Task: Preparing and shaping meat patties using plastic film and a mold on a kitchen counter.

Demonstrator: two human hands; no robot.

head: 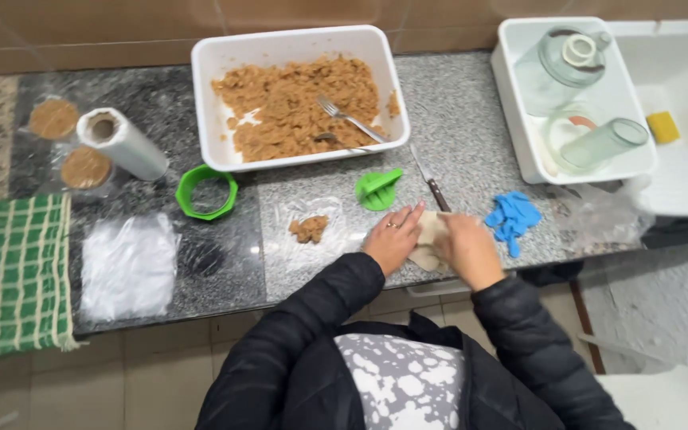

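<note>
Both my hands meet on a pale, beige lump of dough (428, 239) at the near edge of the granite counter (471, 111). My left hand (392, 237) lies flat against its left side, fingers stretched along the top, while my right hand (465, 248) curls over its right side, fingers closed down on it; the lump sits between my palms, neither hand nearer than the other. Its long axis seems to run away from me, toward the knife (430, 177) lying just beyond my fingertips, though my hands hide most of it. Left of my left fingers, near but apart, a small clump of brown filling (309, 228) rests on a clear plastic sheet (312, 231). Beyond my fingers sits a green plastic press piece (377, 189), and further left a green ring mould (206, 192). Well beyond, a white rectangular tub (296, 44) holds more brown mixture with a fork (349, 119) in it. Right of my right fingers lie crumpled blue gloves (513, 216). No labels or signs are readable from here.
</note>
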